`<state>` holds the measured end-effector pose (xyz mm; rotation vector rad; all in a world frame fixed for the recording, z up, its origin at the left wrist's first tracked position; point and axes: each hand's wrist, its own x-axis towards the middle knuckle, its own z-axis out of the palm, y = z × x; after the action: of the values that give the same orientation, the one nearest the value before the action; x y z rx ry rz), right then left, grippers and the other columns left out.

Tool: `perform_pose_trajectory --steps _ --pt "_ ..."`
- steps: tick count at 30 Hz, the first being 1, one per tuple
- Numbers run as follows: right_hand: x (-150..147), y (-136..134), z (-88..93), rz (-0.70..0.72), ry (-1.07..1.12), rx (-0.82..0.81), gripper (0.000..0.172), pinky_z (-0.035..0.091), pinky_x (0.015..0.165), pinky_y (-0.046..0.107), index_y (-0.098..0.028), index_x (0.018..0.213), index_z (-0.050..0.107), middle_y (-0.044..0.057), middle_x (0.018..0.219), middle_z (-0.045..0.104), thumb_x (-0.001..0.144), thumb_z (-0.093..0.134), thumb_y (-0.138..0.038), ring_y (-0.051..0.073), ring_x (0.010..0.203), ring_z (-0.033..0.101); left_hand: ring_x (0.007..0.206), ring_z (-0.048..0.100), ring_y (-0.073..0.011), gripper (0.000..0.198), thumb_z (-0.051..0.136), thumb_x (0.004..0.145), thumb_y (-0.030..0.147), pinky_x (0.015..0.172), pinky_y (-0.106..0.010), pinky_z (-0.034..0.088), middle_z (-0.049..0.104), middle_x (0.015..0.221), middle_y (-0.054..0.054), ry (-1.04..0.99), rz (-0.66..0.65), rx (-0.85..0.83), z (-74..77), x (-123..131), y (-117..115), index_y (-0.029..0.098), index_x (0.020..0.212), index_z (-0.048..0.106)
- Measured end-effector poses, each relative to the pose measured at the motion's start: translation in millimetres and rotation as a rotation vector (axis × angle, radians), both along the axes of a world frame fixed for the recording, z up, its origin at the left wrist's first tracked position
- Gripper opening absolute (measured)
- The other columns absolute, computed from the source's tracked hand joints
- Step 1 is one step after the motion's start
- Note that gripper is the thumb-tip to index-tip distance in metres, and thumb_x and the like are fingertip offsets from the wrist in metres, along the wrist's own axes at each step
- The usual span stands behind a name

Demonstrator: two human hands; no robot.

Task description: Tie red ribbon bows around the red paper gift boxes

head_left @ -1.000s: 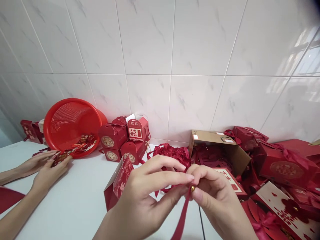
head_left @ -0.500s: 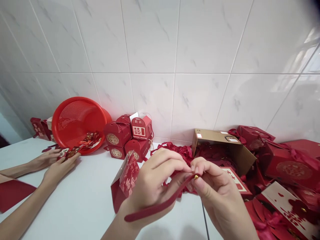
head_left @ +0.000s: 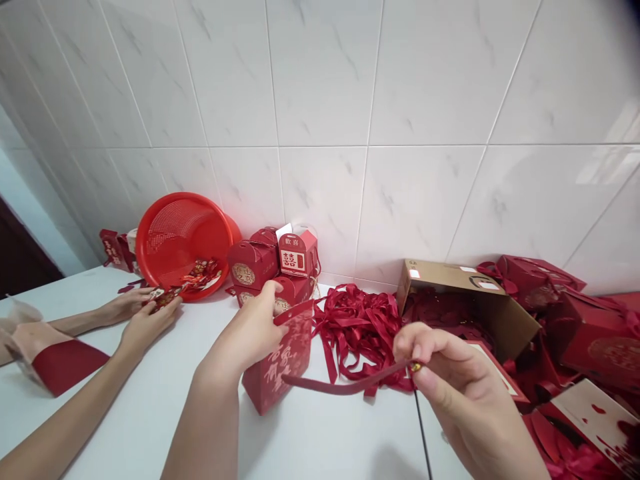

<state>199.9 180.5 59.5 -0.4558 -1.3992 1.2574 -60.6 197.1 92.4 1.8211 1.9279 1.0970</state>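
My left hand point(head_left: 250, 330) is closed at the top of a red gift box point(head_left: 285, 367) with pale lettering, fingers on its upper edge. My right hand point(head_left: 463, 383) pinches one end of a dark red strap point(head_left: 345, 387) between thumb and fingertips. A small gold bead or stud point(head_left: 415, 367) shows at that pinched end. The strap's other end hangs free to the left, in front of the box. Behind the strap lies a heap of red ribbons point(head_left: 355, 327).
A co-worker's hands point(head_left: 150, 313) hold small wrapped packets by a tipped red basket point(head_left: 145, 247). Small red boxes point(head_left: 255, 260) are stacked near the wall. An open cardboard carton point(head_left: 505, 313) with dark red pieces and larger red boxes point(head_left: 585, 327) lie at right.
My left hand has let go of the strap and moved left onto the gift box, which is now turned. My right hand keeps the strap. The view has shifted left.
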Motion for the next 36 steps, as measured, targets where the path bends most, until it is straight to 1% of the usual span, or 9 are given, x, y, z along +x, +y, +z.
perform_pose_trajectory --steps 4,6,9,13,17,21,26,31,36 --pt "-6 0 1.7 -0.231 -0.187 0.055 0.005 0.035 0.104 0.042 -0.027 0.074 0.068 0.0 0.142 0.042 0.075 0.072 -0.028 0.025 0.129 0.04 0.061 0.067 -0.0183 0.049 0.064 0.075 0.031 0.049 -0.026 0.05 0.07 0.097 -0.005 -0.175 -0.1 -0.118 22.2 32 -10 0.026 0.12 0.045" --pt "-10 -2 2.2 -0.292 -0.244 0.073 0.006 0.028 0.108 0.046 -0.026 0.074 0.069 0.001 0.147 0.035 0.074 0.073 -0.031 0.028 0.134 0.033 0.068 0.069 -0.0202 0.056 0.067 0.075 0.03 0.052 -0.027 0.053 0.07 0.098 -0.005 -0.315 -0.226 -0.098 28.6 48 -19 0.029 0.125 0.043" --pt "-14 -5 2.3 -0.29 -0.259 0.06 0.007 0.04 0.099 0.045 -0.026 0.076 0.069 0.005 0.131 0.051 0.075 0.072 -0.033 0.028 0.122 0.047 0.072 0.07 -0.0198 0.062 0.069 0.074 0.025 0.055 -0.025 0.056 0.072 0.087 -0.002 -0.505 -0.377 -0.022 30.0 71 -29 0.029 0.129 0.041" --pt "-17 -9 1.9 -0.347 -0.212 0.065 0.007 0.047 0.085 0.038 -0.027 0.075 0.066 0.001 0.084 0.064 0.075 0.071 -0.032 0.022 0.091 0.06 0.055 0.065 -0.0114 0.064 0.067 0.078 0.021 0.049 -0.018 0.053 0.069 0.075 0.005 -0.643 -0.366 0.292 23.2 93 -33 0.033 0.131 0.035" --pt "-17 -11 1.4 -0.412 -0.192 0.097 0.006 0.045 0.086 0.036 -0.027 0.076 0.065 -0.001 0.082 0.061 0.076 0.07 -0.031 0.019 0.086 0.058 0.065 0.064 -0.0088 0.034 0.066 0.078 0.016 0.054 -0.017 0.053 0.063 0.102 0.002 -0.447 -0.375 0.56 17.1 96 -31 0.031 0.107 0.056" --pt "-16 -11 2.8 -0.475 -0.235 0.158 0.006 0.042 0.088 0.036 -0.027 0.075 0.064 0.0 0.088 0.06 0.076 0.069 -0.03 0.021 0.095 0.054 0.071 0.063 -0.0105 0.024 0.062 0.081 0.02 0.057 -0.018 0.053 0.062 0.103 -0.001 -0.36 -0.392 0.493 18.4 91 -29 0.027 0.104 0.06" --pt "-15 -12 9.2 -0.562 -0.234 0.22 0.006 0.043 0.087 0.036 -0.025 0.074 0.064 0.004 0.102 0.054 0.076 0.069 -0.029 0.022 0.102 0.052 0.094 0.062 -0.0178 0.006 0.065 0.079 0.025 0.086 -0.028 0.05 0.064 0.095 -0.003 -0.205 -0.343 0.477 23.6 89 -25 0.021 0.082 0.068" --pt "-15 -14 14.4 -0.575 -0.244 0.207 0.008 0.033 0.102 0.045 -0.023 0.071 0.065 0.006 0.134 0.042 0.076 0.07 -0.028 0.029 0.127 0.038 0.075 0.063 -0.0153 0.021 0.062 0.081 0.027 0.072 -0.026 0.051 0.066 0.081 -0.003 -0.204 -0.364 0.418 25.8 89 -25 0.019 0.062 0.065" --pt "-15 -14 13.2 -0.566 -0.254 0.207 0.004 0.034 0.103 0.046 -0.024 0.075 0.067 0.005 0.135 0.044 0.078 0.068 -0.026 0.029 0.127 0.04 0.066 0.06 -0.0125 0.021 0.063 0.08 0.023 0.063 -0.023 0.049 0.065 0.074 -0.001 -0.193 -0.397 0.457 26.4 90 -29 0.019 0.06 0.065"
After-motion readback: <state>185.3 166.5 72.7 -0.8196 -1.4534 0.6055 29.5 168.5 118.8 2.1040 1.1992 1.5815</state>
